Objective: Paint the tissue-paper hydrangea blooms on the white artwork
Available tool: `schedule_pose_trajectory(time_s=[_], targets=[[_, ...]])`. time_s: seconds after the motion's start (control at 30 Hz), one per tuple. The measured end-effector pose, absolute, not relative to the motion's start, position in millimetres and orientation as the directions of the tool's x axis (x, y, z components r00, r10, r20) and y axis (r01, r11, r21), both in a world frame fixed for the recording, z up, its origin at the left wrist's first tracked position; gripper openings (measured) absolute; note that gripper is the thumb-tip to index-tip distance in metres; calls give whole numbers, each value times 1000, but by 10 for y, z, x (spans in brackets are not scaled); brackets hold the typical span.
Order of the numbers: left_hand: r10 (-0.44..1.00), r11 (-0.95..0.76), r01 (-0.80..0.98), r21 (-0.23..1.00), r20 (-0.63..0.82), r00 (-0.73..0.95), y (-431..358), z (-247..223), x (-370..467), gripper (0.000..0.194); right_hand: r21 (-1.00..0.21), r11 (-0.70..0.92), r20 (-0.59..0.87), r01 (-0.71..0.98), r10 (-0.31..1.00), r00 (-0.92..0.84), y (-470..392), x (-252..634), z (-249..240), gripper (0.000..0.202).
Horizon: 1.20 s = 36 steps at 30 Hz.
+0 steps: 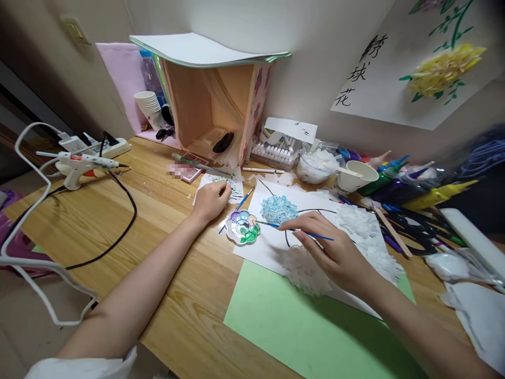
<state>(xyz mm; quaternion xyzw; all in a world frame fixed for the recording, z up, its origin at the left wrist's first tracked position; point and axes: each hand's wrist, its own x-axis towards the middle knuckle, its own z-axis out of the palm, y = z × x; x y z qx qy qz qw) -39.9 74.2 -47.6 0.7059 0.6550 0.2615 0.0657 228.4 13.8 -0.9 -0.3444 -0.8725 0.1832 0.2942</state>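
Observation:
My right hand (pixel 327 247) pinches a blue-handled paintbrush (pixel 311 232). Its tip touches a flower-shaped paint palette (pixel 232 235), which has purple, peach and green paint in its wells. Beside the palette my left hand (pixel 213 201) rests in a loose fist on a small paint-marked paper (pixel 237 192), with nothing showing in its fingers. Under my right hand lies a white sheet (pixel 256 247) with black drawn stems. On it sit a blue-tinted ruffled flower (pixel 279 209) and several white ones, such as the white flower (pixel 305 271) below my palm. A second paintbrush (pixel 248 199) lies partly beneath the palette.
Green paper (pixel 268 321) lies under the white sheet. A glue gun (pixel 81 167) with trailing cables is at the left. Behind are an open box (pixel 248 116), a plastic bowl of white scraps (pixel 317 166), a paper cup (pixel 357 178) and paint bottles (pixel 434 196). Pens crowd the right.

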Motion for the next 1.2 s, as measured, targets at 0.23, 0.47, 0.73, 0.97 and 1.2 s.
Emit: schedule_pose_trajectory(time_s=[0.23,0.47,0.73,0.97,1.2], targets=[[952,-151,875,460,305,4,761,-478,-405,39,-516,703,392,490,702,-594,141,2277,-8,22],[955,-198,892,405,285,82,746,-470,-371,37,-535,700,417,473,706,-572,142,2292,42,21],[948,-239,873,426,297,115,751,-472,-363,37,-609,641,531,468,767,-360,183,2491,279,39],[961,-225,881,416,243,131,722,-435,-323,41,-585,638,482,502,770,-417,208,2460,216,40],[936,-273,865,421,322,140,674,-412,-281,42,-571,639,469,516,769,-434,235,2466,167,37]])
